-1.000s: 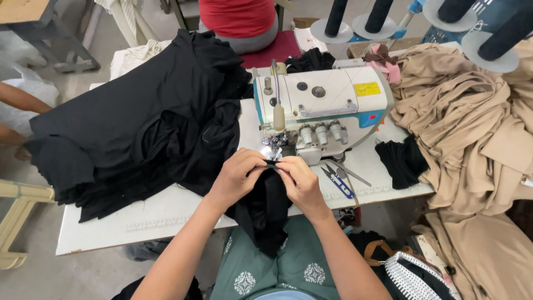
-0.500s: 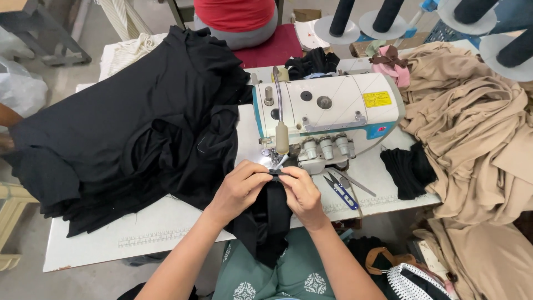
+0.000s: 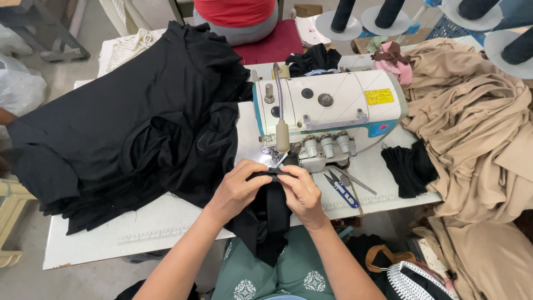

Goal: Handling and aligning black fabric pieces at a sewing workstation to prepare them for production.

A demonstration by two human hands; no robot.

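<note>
My left hand (image 3: 240, 188) and my right hand (image 3: 300, 191) both pinch the top edge of a narrow black fabric piece (image 3: 270, 214), just in front of the needle area of a white and blue sewing machine (image 3: 327, 108). The piece hangs down over the table's front edge onto my lap. A big heap of black fabric (image 3: 127, 128) lies to the left of my hands, touching the machine's left side.
Blue-handled thread snips (image 3: 341, 189) lie right of my hands on the white table (image 3: 150, 228). A small black fabric stack (image 3: 410, 168) and a large tan fabric pile (image 3: 477, 133) fill the right side. Thread cones (image 3: 383, 12) stand behind. A person in red (image 3: 239, 16) sits opposite.
My hands have stayed pinched on the black piece in front of the needle, with only slight shifts of the fingers. The camera view has drifted a little.
</note>
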